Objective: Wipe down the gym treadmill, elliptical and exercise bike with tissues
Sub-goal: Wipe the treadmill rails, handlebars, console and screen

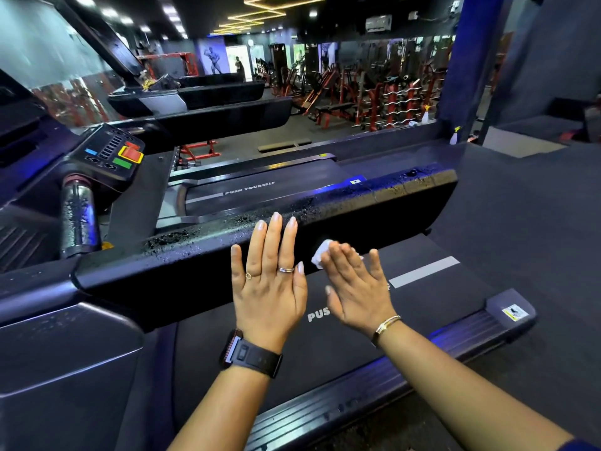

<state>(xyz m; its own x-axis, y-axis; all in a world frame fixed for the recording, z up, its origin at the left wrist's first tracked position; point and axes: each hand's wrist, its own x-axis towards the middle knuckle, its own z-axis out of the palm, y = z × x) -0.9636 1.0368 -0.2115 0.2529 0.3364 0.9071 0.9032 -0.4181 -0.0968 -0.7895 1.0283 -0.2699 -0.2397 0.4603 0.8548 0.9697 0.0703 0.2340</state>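
While the left hand (pixel 268 281) lies flat, fingers straight and slightly spread, against the black side handrail (pixel 374 196) of the treadmill (pixel 507 323), the right hand (pixel 359 289) presses a crumpled white tissue (pixel 320 255) to the rail's side face just to the right of it. Neither of the hands is curled. The right one's fingers are also straight, with the tissue pinned under the fingertips and bulging out at their upper left. The two hands sit close together in the middle of the frame without touching.

The handrail runs from the lower left up to the right of centre, and its top is speckled with water droplets. The left fingertips reach its upper edge. Below the hands lies the dark belt (pixel 439 301), with the white letters "PUS" showing between the wrists.

A black wristwatch (pixel 252 354) is on the left wrist and a thin bracelet (pixel 387 323) on the right. At the left of the frame, the console (pixel 107 151) shows red, green and blue buttons above a wet chrome grip (pixel 78 216). Beyond the rail, a second treadmill's belt (pixel 250 188) reads "PUSH YOURSELF". A spray bottle (pixel 454 136) stands at the upper right.
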